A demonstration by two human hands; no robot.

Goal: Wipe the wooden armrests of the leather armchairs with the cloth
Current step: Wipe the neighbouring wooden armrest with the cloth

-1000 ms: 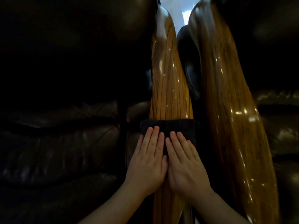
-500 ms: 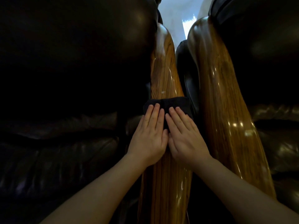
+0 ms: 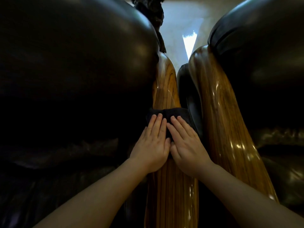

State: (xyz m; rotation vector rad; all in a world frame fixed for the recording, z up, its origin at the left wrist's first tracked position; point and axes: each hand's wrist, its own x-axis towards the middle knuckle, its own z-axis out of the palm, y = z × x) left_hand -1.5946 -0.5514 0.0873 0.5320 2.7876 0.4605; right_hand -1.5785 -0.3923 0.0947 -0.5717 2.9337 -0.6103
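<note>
Two glossy wooden armrests run away from me side by side between dark leather armchairs. A black cloth [image 3: 174, 113] lies across the left armrest [image 3: 166, 89], about halfway along it. My left hand [image 3: 152, 145] and my right hand [image 3: 186, 145] lie flat next to each other on the cloth, fingers straight and pointing forward, pressing it onto the wood. The right armrest [image 3: 220, 122] is bare and shiny.
The left armchair's rounded leather back [image 3: 74, 63] bulges over the far end of the left armrest. The right armchair's leather back [image 3: 263, 55] does the same on the right. A narrow dark leather side panel [image 3: 189, 99] separates the two armrests. Pale floor [image 3: 181, 27] shows beyond.
Both hands have slid the cloth forward along the left armrest, away from me, toward the chair back. My arms are stretched farther out.
</note>
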